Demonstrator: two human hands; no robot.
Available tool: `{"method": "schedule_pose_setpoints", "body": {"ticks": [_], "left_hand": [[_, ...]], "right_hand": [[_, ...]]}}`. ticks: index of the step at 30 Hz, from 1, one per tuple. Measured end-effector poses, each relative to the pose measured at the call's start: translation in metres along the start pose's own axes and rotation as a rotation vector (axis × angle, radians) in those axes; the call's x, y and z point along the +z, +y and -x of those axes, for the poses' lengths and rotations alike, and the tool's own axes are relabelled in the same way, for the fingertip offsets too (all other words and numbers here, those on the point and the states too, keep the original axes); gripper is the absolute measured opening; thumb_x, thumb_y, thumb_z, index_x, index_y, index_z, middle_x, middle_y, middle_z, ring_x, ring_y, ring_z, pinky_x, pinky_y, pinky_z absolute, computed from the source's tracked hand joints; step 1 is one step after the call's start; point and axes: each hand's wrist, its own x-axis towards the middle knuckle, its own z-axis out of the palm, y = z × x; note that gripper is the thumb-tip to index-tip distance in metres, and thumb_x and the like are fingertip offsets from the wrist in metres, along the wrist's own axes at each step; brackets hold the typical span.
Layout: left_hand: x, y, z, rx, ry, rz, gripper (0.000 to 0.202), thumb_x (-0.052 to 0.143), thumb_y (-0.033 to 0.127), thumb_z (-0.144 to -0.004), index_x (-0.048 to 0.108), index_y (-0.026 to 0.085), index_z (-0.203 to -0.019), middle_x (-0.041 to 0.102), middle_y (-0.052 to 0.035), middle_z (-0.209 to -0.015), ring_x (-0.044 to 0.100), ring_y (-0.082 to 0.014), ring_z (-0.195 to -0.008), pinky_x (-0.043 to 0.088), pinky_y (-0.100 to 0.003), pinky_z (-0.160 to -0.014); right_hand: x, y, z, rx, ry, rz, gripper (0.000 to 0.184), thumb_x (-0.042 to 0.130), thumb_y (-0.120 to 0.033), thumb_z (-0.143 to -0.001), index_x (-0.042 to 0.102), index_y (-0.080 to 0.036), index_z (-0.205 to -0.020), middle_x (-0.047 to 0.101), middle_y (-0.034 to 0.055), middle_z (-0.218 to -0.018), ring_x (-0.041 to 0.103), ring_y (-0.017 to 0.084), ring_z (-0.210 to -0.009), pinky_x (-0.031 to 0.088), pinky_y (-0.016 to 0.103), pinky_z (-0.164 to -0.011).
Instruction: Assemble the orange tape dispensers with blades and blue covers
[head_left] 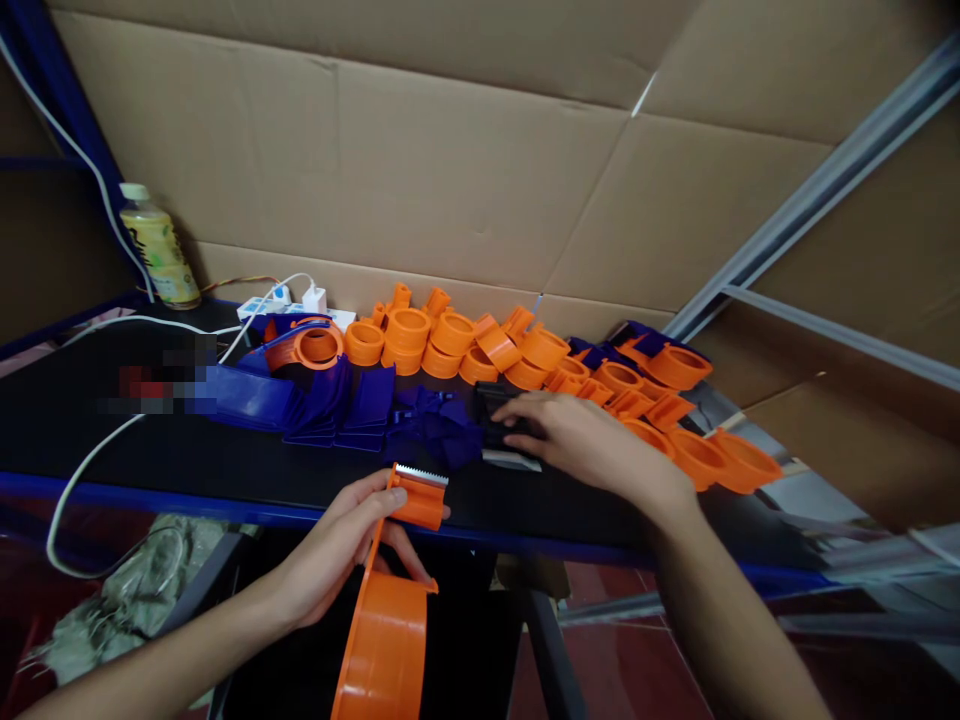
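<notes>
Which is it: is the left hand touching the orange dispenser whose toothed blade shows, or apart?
Touching. The head view shows it: the left hand holds the orange dispenser, thumb lying on the orange surface beside the toothed blade.

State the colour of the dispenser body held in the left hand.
Orange; the dispenser body shows best in the head view, the only one.

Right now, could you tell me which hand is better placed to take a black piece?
Probably the right hand: its fingers are at the black pieces, while the left hand grips an orange plastic tape dispenser.
</notes>
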Motion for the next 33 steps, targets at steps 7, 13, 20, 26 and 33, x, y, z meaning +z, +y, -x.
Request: {"method": "schedule_pose_setpoints", "body": {"ticks": [7, 13, 20, 26, 33], "left_hand": [[0.004, 0.000, -0.001, -0.016, 0.009, -0.011, 0.032, 0.054, 0.037, -0.095, 0.064, 0.016, -0.117, 0.068, -0.0201, -0.131, 0.076, -0.0190, -0.063, 0.052, -0.020, -0.046], [0.004, -0.001, -0.002, -0.030, 0.012, -0.042, 0.033, 0.054, 0.038, -0.095, 0.064, 0.016, -0.117, 0.069, -0.0197, -0.130, 0.076, -0.0185, -0.063, 0.050, -0.019, -0.044], [0.004, -0.003, -0.001, -0.026, -0.002, -0.042, 0.035, 0.053, 0.038, -0.095, 0.065, 0.017, -0.120, 0.069, -0.0189, -0.131, 0.076, -0.0190, -0.064, 0.049, -0.019, -0.044], [0.004, -0.002, -0.002, -0.032, -0.010, -0.038, 0.034, 0.054, 0.038, -0.094, 0.064, 0.017, -0.119, 0.068, -0.0193, -0.132, 0.076, -0.0188, -0.064, 0.048, -0.020, -0.044], [0.007, 0.001, -0.001, -0.028, 0.004, -0.041, 0.032, 0.053, 0.037, -0.095, 0.064, 0.017, -0.118, 0.069, -0.0191, -0.130, 0.076, -0.0185, -0.064, 0.047, -0.020, -0.043]], "right_hand": [[0.008, 0.043, 0.044, 0.190, 0.018, 0.113, 0.027, 0.065, -0.025, -0.090, 0.072, -0.028, -0.116, 0.074, 0.0038, -0.119, 0.073, 0.025, -0.097, 0.056, 0.032, -0.074], [0.011, 0.056, 0.016, 0.100, 0.165, 0.158, 0.028, 0.059, -0.026, -0.094, 0.070, -0.024, -0.120, 0.073, 0.0061, -0.120, 0.070, 0.026, -0.105, 0.054, 0.035, -0.082], [0.025, 0.047, -0.020, -0.062, 0.080, 0.077, 0.021, 0.062, -0.032, -0.095, 0.071, -0.024, -0.112, 0.073, 0.0056, -0.114, 0.069, 0.022, -0.100, 0.051, 0.031, -0.083], [0.031, 0.037, -0.026, -0.049, 0.086, 0.097, 0.019, 0.065, -0.024, -0.092, 0.071, -0.022, -0.110, 0.072, 0.0076, -0.115, 0.068, 0.022, -0.098, 0.050, 0.030, -0.079], [0.026, 0.033, -0.026, -0.045, 0.081, 0.098, 0.017, 0.065, -0.021, -0.088, 0.070, -0.020, -0.104, 0.072, 0.0082, -0.108, 0.067, 0.020, -0.094, 0.048, 0.028, -0.077]]}}
